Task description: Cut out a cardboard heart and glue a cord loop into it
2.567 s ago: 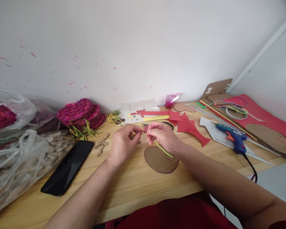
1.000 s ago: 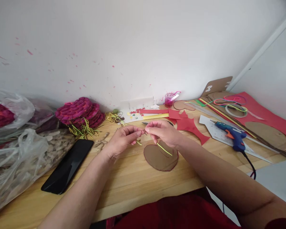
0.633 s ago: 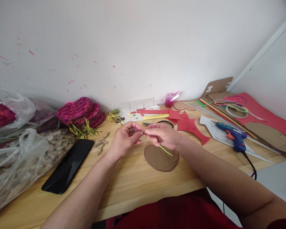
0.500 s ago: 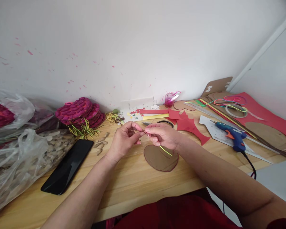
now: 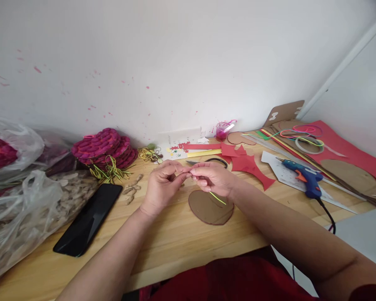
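Note:
Over the middle of the wooden table, my left hand [image 5: 163, 183] and my right hand [image 5: 213, 179] meet fingertip to fingertip. Both are closed in a pinch. From under my right hand hangs the end of a thin yellow-green cord [image 5: 217, 197]. What lies between the left fingertips is hidden; it may be the cord's other part, but I cannot tell. Below my right hand, a round cardboard disc [image 5: 209, 212] with a dark outline lies flat. Just behind my hands are scissors [image 5: 217, 160], partly covered by them.
A phone [image 5: 87, 219], several peanuts [image 5: 131, 190], a plastic bag [image 5: 34, 209] of peanuts and purple braided pieces [image 5: 97, 144] lie on the left. On the right are red paper scraps [image 5: 253, 169], a blue glue gun [image 5: 307, 177], cardboard and coloured cords [image 5: 310, 138].
My left fingers have closed in tighter against the right fingertips, and the small dark thing seen between them is now covered. The surroundings are the same.

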A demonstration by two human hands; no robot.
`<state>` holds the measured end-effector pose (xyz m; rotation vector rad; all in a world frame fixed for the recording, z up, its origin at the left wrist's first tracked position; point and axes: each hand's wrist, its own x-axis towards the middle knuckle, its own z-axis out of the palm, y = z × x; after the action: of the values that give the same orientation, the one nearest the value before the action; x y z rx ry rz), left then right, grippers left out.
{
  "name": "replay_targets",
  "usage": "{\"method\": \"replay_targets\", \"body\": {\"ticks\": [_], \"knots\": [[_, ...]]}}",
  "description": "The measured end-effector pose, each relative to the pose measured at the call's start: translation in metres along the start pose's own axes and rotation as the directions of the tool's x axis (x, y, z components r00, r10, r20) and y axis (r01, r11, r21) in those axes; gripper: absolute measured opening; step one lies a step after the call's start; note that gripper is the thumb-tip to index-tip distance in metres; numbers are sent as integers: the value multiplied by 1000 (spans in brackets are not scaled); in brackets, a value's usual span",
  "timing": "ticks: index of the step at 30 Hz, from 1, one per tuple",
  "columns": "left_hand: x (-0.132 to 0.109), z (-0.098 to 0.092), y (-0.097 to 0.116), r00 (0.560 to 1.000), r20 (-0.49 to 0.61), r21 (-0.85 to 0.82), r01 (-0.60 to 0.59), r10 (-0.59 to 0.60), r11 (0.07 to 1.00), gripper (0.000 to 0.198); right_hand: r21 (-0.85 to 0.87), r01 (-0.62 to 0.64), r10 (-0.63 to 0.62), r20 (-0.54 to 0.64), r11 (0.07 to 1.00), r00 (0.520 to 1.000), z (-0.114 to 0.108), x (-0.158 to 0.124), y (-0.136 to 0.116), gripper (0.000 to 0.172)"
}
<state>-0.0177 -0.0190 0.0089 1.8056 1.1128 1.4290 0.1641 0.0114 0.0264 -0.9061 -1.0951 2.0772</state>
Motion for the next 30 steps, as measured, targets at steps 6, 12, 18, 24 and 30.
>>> {"method": "replay_targets", "body": {"ticks": [6,12,18,24,30], "knots": [[0,-1,2,984,-58,172,-158,170,972,5,42,16,-15,-26,999,1000,2,1,1,21],[-1,0,8,997,-48,138,71,-65,988,13,1,18,-18,-35,1000,999,7,-1,2,22],[2,5,10,867,82,-329,488,-491,808,26,4,17,-17,-2,1000,1000,6,0,5,22],[4,4,5,792,252,-523,595,-556,610,38,73,-12,7,62,997,998,3,1,4,24],[4,-6,4,802,338,-545,593,-492,593,31,128,-67,56,86,990,995,1,2,0,22]]}}
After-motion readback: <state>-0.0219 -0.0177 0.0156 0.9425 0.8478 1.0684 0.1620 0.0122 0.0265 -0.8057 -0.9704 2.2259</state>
